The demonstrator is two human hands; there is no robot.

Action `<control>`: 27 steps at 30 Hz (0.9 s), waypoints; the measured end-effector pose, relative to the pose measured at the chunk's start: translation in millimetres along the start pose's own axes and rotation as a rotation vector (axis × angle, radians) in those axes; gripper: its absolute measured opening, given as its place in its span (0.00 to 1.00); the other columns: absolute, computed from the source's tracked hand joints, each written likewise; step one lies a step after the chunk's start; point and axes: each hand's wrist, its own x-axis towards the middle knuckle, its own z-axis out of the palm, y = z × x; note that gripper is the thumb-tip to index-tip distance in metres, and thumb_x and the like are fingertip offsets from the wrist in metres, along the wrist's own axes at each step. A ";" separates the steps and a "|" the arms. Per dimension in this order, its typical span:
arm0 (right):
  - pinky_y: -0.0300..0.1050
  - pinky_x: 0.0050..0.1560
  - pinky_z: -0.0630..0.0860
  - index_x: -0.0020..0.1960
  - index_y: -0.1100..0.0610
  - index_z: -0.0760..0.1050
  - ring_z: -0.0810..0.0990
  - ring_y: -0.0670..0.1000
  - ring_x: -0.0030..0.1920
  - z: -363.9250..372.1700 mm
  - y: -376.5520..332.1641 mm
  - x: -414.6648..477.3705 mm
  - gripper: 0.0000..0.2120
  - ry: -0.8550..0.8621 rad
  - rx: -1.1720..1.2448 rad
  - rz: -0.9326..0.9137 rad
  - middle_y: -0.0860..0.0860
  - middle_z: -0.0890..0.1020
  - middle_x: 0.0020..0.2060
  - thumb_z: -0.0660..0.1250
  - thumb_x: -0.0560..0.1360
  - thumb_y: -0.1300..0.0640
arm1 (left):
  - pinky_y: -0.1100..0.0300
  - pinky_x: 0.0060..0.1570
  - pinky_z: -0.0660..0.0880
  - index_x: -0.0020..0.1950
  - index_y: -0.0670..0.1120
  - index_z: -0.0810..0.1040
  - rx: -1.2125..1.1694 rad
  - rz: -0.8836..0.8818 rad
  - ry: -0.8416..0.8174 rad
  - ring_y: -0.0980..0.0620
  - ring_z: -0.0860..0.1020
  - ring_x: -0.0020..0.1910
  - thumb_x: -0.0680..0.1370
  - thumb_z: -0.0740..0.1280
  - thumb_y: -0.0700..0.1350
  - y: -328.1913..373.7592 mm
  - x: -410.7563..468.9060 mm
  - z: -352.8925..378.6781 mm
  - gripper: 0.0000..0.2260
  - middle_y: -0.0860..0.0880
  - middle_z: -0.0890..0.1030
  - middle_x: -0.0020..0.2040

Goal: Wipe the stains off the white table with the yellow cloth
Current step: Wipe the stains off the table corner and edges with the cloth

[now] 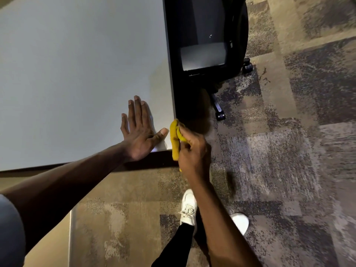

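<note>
The white table (77,74) fills the upper left of the head view, seen from above its near right corner. My left hand (137,130) lies flat on the tabletop close to that corner, fingers spread, holding nothing. My right hand (191,151) is just off the table's right edge at the corner, closed around the folded yellow cloth (175,139). The cloth presses against the side edge of the table. No stains are visible on the tabletop from here.
A black office chair (208,45) on castors stands close against the table's right side, just beyond my right hand. Patterned carpet (289,151) covers the floor. My white shoes (188,209) are below the corner.
</note>
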 end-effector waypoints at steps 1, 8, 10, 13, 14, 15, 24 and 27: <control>0.22 0.58 0.73 0.68 0.55 0.82 0.82 0.49 0.62 2.8 -5.2 13.9 0.20 0.006 -0.019 -0.040 0.55 0.86 0.64 0.68 0.79 0.68 | 0.38 0.81 0.26 0.82 0.43 0.22 -0.002 -0.001 -0.004 0.46 0.18 0.80 0.75 0.42 0.77 0.2 -1.1 -0.7 0.52 0.47 0.18 0.80; 0.43 0.70 0.76 0.73 0.51 0.77 0.81 0.57 0.68 18.4 -21.5 71.4 0.22 -0.059 -0.079 -0.089 0.54 0.82 0.69 0.64 0.82 0.66 | 0.38 0.81 0.26 0.82 0.43 0.23 0.020 -0.018 0.005 0.45 0.20 0.81 0.78 0.45 0.74 1.3 -1.0 -0.4 0.50 0.46 0.19 0.81; 0.35 0.63 0.72 0.73 0.48 0.77 0.81 0.57 0.67 14.7 -14.9 52.4 0.24 -0.028 -0.105 -0.080 0.54 0.83 0.68 0.65 0.81 0.66 | 0.38 0.81 0.27 0.82 0.43 0.23 0.022 -0.017 0.003 0.45 0.19 0.80 0.78 0.45 0.75 0.2 -1.0 -1.0 0.50 0.46 0.19 0.81; 0.40 0.63 0.77 0.72 0.48 0.78 0.81 0.54 0.67 2.4 1.4 5.3 0.24 -0.043 -0.062 0.001 0.53 0.84 0.67 0.65 0.80 0.67 | 0.38 0.81 0.26 0.82 0.43 0.23 0.015 -0.011 -0.007 0.45 0.19 0.80 0.77 0.43 0.76 0.8 -1.3 -0.3 0.51 0.46 0.19 0.81; 0.43 0.66 0.78 0.72 0.49 0.79 0.81 0.53 0.68 -1.5 5.8 -10.1 0.23 -0.048 -0.032 0.023 0.51 0.84 0.67 0.65 0.81 0.67 | 0.38 0.81 0.26 0.82 0.43 0.23 0.016 -0.011 -0.004 0.45 0.20 0.81 0.76 0.43 0.76 1.0 -1.3 0.2 0.51 0.46 0.19 0.81; 0.46 0.69 0.79 0.71 0.50 0.80 0.81 0.52 0.69 -3.7 9.6 -20.7 0.23 -0.044 -0.004 0.045 0.50 0.84 0.67 0.66 0.80 0.68 | 0.38 0.81 0.26 0.82 0.43 0.23 0.020 -0.012 0.002 0.45 0.20 0.81 0.76 0.42 0.77 1.2 -1.0 0.3 0.52 0.46 0.20 0.82; 0.18 0.38 0.66 0.69 0.54 0.81 0.83 0.57 0.60 4.1 -20.6 47.4 0.20 -0.061 -0.161 -0.023 0.55 0.86 0.64 0.65 0.81 0.68 | 0.40 0.80 0.25 0.82 0.43 0.23 0.006 -0.010 0.003 0.45 0.19 0.80 0.74 0.42 0.77 2.5 -2.2 0.3 0.52 0.45 0.19 0.81; 0.26 0.45 0.71 0.72 0.51 0.78 0.84 0.56 0.61 5.9 -20.7 45.6 0.22 -0.052 -0.211 -0.043 0.53 0.85 0.66 0.64 0.81 0.67 | 0.39 0.80 0.25 0.82 0.43 0.23 0.001 -0.006 0.007 0.44 0.20 0.81 0.78 0.45 0.74 2.7 -2.7 -0.5 0.50 0.44 0.20 0.82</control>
